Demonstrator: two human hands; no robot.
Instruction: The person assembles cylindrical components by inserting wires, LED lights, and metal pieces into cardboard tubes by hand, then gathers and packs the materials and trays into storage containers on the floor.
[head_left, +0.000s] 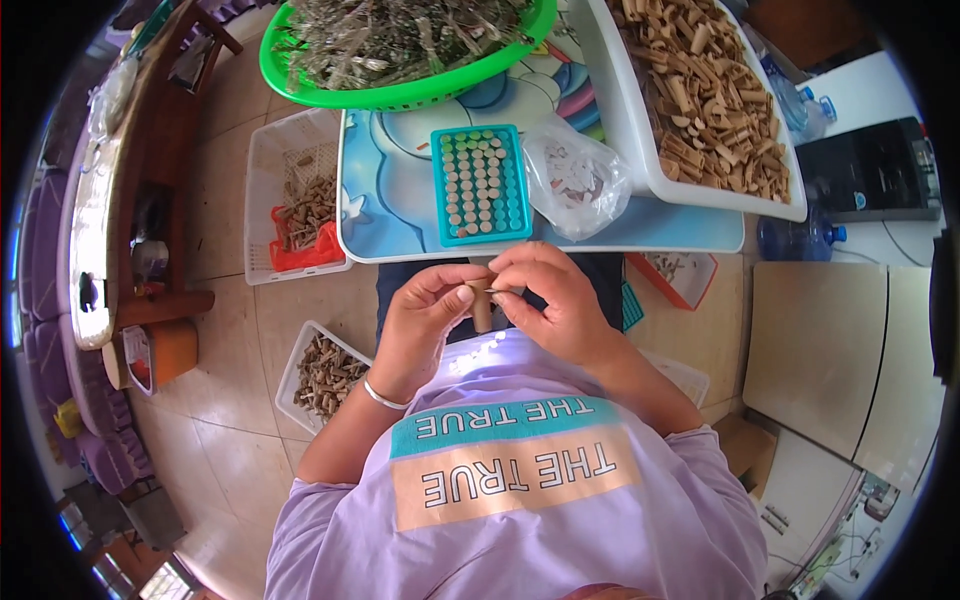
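My left hand (432, 305) is closed around a short brown paper-like tube (481, 308), held upright in front of my chest between thumb and fingers. My right hand (548, 290) pinches a thin dark sliver or tool (496, 291) against the tube's side near its top; its exact kind is too small to tell. Just beyond my hands, on the table, a teal rack (437, 190) holds rows of round tan tube ends, with unfilled holes along its right side. Beside the rack lies a clear plastic bag (545, 165) with small white pieces in it.
A blue patterned table (385, 225) carries a green basket (400, 98) of clear, wispy wrapped bundles and a white bin (665, 180) of brown tube pieces. White crates (262, 200) and a small box (293, 385) stand left; an orange-red box (700, 285) sits right.
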